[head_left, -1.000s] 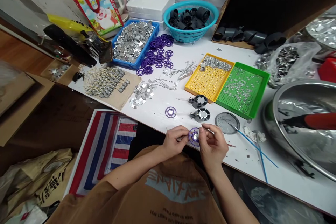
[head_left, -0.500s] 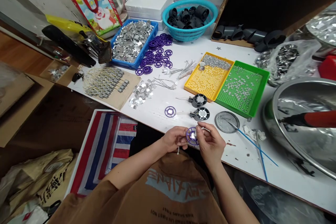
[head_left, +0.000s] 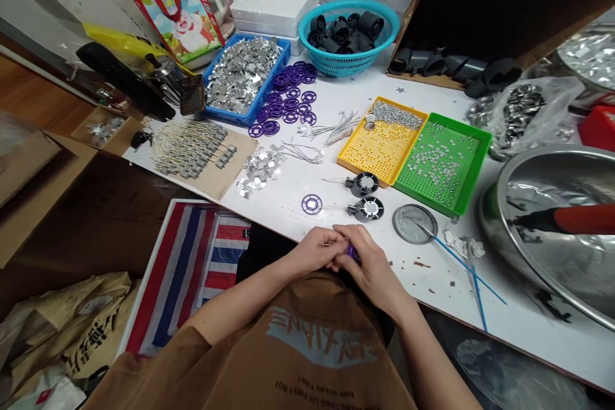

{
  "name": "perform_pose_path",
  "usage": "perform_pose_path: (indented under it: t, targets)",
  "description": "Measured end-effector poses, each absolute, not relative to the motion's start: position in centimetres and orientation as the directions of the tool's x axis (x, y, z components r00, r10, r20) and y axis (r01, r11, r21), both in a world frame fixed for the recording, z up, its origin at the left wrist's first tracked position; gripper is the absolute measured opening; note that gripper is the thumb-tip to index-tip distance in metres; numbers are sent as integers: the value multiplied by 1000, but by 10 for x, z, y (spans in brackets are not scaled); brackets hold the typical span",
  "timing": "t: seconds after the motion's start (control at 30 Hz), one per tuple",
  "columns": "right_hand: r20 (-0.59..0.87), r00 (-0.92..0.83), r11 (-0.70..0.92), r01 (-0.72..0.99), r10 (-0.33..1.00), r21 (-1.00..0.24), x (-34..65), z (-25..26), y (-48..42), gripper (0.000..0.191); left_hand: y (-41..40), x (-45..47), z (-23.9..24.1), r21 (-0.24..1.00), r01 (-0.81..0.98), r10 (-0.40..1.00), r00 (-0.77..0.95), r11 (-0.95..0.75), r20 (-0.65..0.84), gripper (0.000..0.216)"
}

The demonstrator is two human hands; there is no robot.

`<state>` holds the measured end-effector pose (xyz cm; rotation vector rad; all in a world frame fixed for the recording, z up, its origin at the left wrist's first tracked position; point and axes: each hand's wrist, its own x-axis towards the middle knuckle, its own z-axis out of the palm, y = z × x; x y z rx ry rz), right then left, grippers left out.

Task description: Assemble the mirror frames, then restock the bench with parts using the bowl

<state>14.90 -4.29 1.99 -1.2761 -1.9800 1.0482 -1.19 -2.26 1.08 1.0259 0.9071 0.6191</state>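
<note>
Fingers of the right hand (head_left: 373,264) are curled around a purple ring (head_left: 353,252), which is mostly hidden between the hands, near the edge of the table (head_left: 283,211). Whether anything is gripped by the left hand (head_left: 314,251) cannot be told.

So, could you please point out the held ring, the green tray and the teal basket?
Held ring (head_left: 353,252): head view, its exposed purple part.
Green tray (head_left: 473,173): head view, right wall.
Teal basket (head_left: 343,65): head view, front wall.
</note>
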Motion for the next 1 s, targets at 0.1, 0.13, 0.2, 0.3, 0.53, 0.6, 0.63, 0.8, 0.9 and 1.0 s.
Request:
perform_pose_path:
  t: [0.1, 0.13, 0.2, 0.3, 0.53, 0.6, 0.63, 0.8, 0.9, 1.0]
  targets:
    - [97, -396, 293, 472, 913, -831, 144, 18, -45, 42, -20, -17, 10, 886, -52, 761, 537, 460, -364, 44]
    - [135, -381, 317, 469, 915, -824, 145, 17, -46, 39, -18, -22, 11, 876, -50, 730, 577, 480, -367, 46]
    - [206, -339, 359, 489, 918, -795, 149, 15, -45, 28, -13, -35, 12, 868, -11, 660, 655, 496, -369, 47]
    - [252, -293, 378, 541, 922, -751, 155, 14, -43, 12, -8, -51, 12, 906, 123, 689, 611, 405, -391, 41]
    - [251, -382, 433, 527, 889, -732, 151, 14, -37, 31, -12, -37, 7, 963, 220, 832, 495, 157, -248, 30]
    - [287, -350, 442, 537, 892, -718, 152, 12, -37, 30, -12, -32, 6, 956, 84, 795, 538, 280, -280, 36]
    - [306, -323, 440, 546, 896, -713, 154, 11, -37, 27, -11, -31, 7, 946, 28, 773, 569, 323, -280, 39]
    - [374, -264, 456, 583, 889, -672, 163, 14, -38, 14, -6, -31, 9, 926, -50, 717, 649, 374, -254, 40]
    - [363, -253, 442, 558, 897, -703, 170, 20, -36, 14, -3, -27, 8, 957, -4, 809, 536, 289, -242, 34]
    - [357, -212, 413, 548, 910, -727, 179, 29, -30, 13, 5, -18, 8, 992, 44, 905, 407, 115, -123, 25]
